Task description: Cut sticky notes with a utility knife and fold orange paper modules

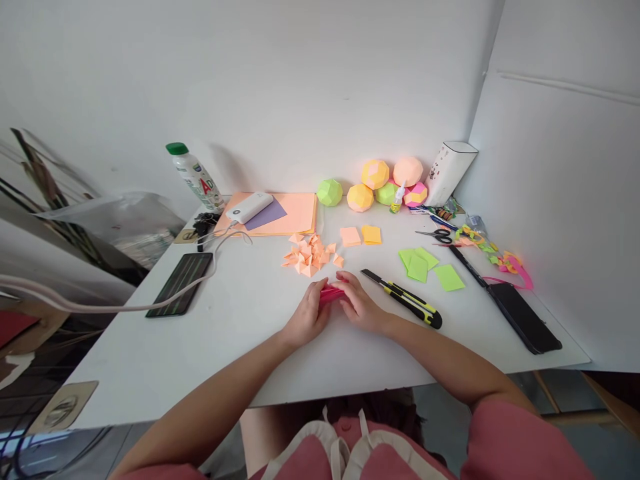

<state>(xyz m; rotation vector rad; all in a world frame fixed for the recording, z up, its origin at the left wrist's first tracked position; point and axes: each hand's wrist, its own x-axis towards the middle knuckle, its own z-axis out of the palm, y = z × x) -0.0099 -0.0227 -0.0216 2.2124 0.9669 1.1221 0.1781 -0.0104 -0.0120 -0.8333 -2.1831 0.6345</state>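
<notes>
Between both hands, just above the white table, is a bright pink piece of folded paper (331, 294). My left hand (309, 312) grips its left side, and my right hand (361, 305) closes on its right side. The fingers cover much of the paper, so its full shape is hidden. Just beyond the hands lies a heap of small peach folded-paper pieces (307, 255). A yellow and black utility knife (405, 298) rests to the right of my right hand. Small peach paper squares (351, 236) and orange paper squares (371, 235) lie farther back.
Paper balls (361, 198) sit along the wall near a small glue bottle (397, 199). Green squares (417, 264), scissors (436, 235) and a black case (523, 316) lie right. Leftward are a phone (181, 283), a cable (113, 309), a power bank (250, 207) and a bottle (196, 177).
</notes>
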